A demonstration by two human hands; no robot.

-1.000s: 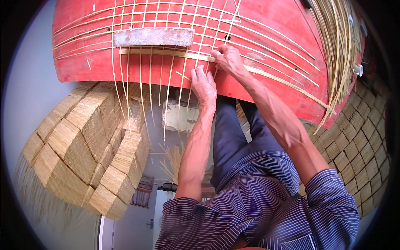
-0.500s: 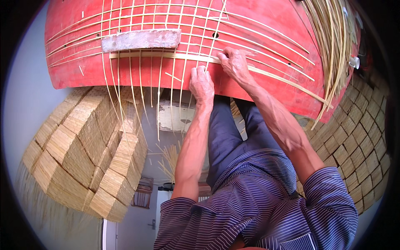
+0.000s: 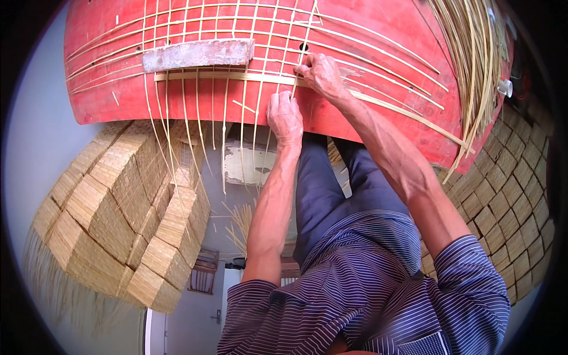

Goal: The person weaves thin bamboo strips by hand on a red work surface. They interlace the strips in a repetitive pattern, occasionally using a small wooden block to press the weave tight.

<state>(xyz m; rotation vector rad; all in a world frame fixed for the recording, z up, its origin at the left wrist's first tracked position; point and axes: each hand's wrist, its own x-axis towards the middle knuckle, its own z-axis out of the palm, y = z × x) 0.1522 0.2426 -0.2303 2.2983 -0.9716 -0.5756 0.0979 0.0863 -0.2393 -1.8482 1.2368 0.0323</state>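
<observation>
An open lattice of crossed bamboo strips (image 3: 228, 29) lies on a red board (image 3: 367, 62). My left hand (image 3: 285, 119) is closed by the board's near edge, fingers curled round the lower end of one lengthwise strip. Just above and to its right, my right hand (image 3: 322, 76) pinches that same strip beside the crossings. Its fingertips partly hide the strip. A wider, flat crosswise bamboo strip (image 3: 408, 116) passes under my right hand and runs out to the right. Left of my hands, a worn block-like bar (image 3: 198, 54) rests across the lattice.
A thick bundle of loose bamboo strips (image 3: 467, 65) lies at the board's right edge, near a white cup-like object (image 3: 504, 88). Large stacks of woven pieces stand below left (image 3: 118, 213) and at right (image 3: 509, 201). Strip ends hang over the board's near edge.
My right hand has shifted up and left, its fingertips now on the lengthwise strip. My left hand has barely moved. The block-like bar lies as before.
</observation>
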